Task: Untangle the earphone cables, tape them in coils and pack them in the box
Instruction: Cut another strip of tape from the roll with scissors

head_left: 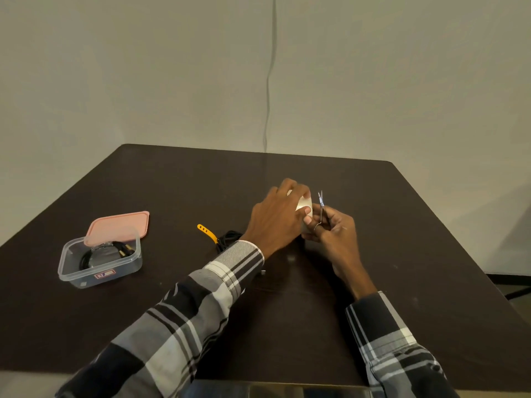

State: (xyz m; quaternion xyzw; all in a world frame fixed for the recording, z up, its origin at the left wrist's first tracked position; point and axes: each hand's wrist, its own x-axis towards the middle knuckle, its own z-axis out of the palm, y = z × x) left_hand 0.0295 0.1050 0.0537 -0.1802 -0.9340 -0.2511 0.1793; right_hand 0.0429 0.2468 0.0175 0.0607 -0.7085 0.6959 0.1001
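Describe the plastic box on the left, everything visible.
The box is a clear, rounded-rectangle plastic tub standing upright near the table's left edge, far from both hands. Its front wall carries a small red-and-white sticker. It is open: the pink lid leans tilted on its back rim, partly over the opening. Inside lies a coiled black cable with gold-coloured tips. Nothing else touches it.

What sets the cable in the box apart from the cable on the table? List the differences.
The cable in the box lies coiled inside the clear box; the cable on the table sits loose on the bare table, partly hidden by the left sleeve. The table one has a yellow strap; none shows on the boxed one. Both are black.
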